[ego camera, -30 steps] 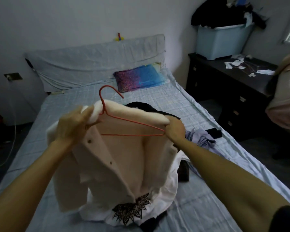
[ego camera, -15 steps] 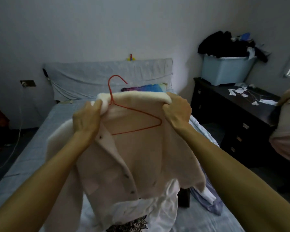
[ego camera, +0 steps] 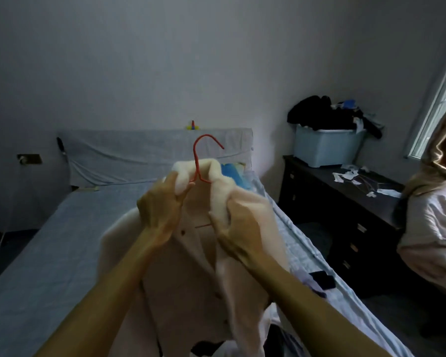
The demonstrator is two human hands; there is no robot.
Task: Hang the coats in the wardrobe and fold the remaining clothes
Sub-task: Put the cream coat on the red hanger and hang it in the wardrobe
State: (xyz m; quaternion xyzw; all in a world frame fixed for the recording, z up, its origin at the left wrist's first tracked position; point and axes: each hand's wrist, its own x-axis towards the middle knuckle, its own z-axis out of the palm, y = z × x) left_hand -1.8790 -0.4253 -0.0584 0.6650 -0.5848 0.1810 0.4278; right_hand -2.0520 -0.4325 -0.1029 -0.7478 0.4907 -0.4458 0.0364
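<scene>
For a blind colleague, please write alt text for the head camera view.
The left hand and right hand grip the fleecy collar of a cream coat on a red wire hanger, held up over a bed. At right, a blue bin of clothes stands on a dark dresser.

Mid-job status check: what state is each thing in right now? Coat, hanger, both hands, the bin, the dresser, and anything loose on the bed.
Coat: held up over the bed, on the hanger, not yet hung.
Hanger: inside the coat, hook free above the collar.
Left hand: fingers grip the collar.
Right hand: fingers grip the collar.
Storage bin: lidless, heaped with clothes.
Dresser: drawers look shut.
Loose clothes: unfolded on the bed.
</scene>
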